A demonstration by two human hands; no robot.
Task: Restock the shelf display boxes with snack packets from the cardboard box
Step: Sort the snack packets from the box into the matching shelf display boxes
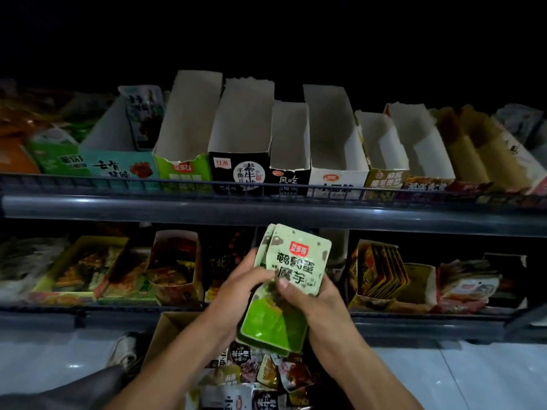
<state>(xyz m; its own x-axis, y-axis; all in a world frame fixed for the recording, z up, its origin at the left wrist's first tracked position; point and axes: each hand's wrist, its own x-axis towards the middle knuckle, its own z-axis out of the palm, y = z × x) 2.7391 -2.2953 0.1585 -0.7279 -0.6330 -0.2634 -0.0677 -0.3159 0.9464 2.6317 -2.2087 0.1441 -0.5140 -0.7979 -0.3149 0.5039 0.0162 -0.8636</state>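
Packets (291, 279), a green stack, sit pinched between our left hand (236, 294) and right hand (313, 297), fingers closed around both edges. We hold them directly above the cardboard box (165, 332), which contains mixed snacks. Above the box, the shelf (266, 213) carries display boxes (334, 137), mostly hollow.

Both bare forearms rise from the lower edge of the view and converge near its middle, wrists close together. The left hand (236, 287) comes in from the lower left, palm turned inward, its fingers curled round the left side of a small stack of green packets (291, 279), thumb lying across the front. The right hand (313, 297) comes in from the lower right, cupping the stack from the right and beneath, its thumb pressed flat on the front face, close to the left thumb
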